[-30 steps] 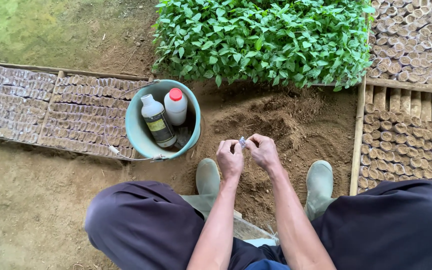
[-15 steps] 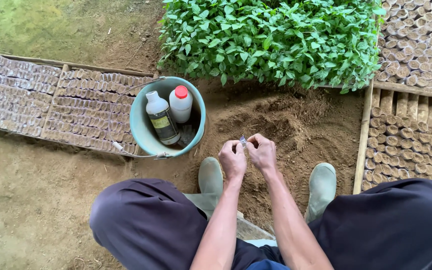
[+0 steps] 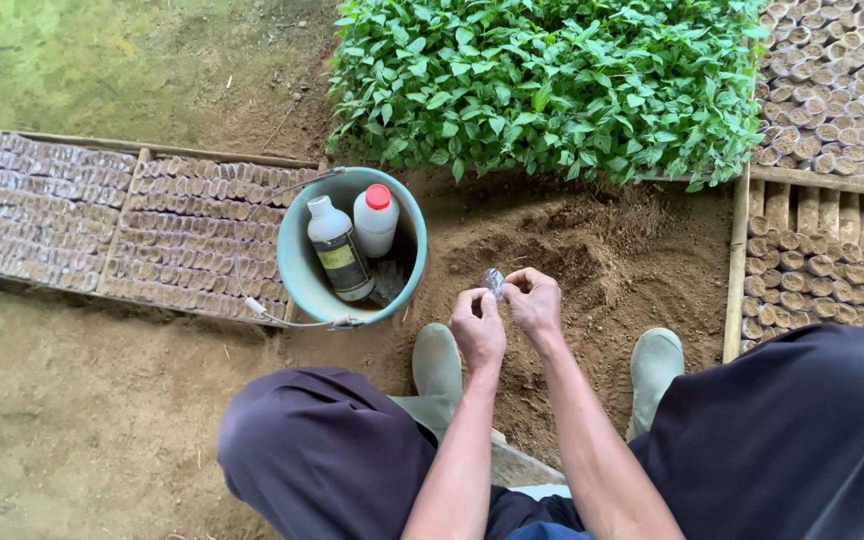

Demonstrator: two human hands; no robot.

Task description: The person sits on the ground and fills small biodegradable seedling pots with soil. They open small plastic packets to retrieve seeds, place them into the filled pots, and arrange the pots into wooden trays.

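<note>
Where the frame cuts off at the bottom, only dark trousered knees and two bare forearms show; the person's body is out of view. Left hand (image 3: 478,332) and right hand (image 3: 535,303) meet over bare soil, fingertips of both pinched on a small clear packet (image 3: 494,281). Packet is tiny, glinting, partly covered by the fingers; contents cannot be made out. It sits between the two hands, above the ground, just right of the bucket. Two pale green rubber boots (image 3: 439,366) stand on the dirt below the hands, their tops hidden by the legs.

Just left of the hands: teal bucket (image 3: 299,268) with a wire handle lying over its rim. Inside, two bottles upright, touching. One is a white-capped bottle (image 3: 338,246) with a dark body and a yellowish label band. The other is a white bottle with a red cap (image 3: 376,218). A dark item at the bucket bottom is too shadowed to identify.

Left: wooden-framed bed of small soil-filled seedling tubes (image 3: 132,225). Right: similar tubes in a slatted frame (image 3: 822,280), cut off by the edge. Farthest: dense green seedlings (image 3: 552,80), top cropped.
</note>
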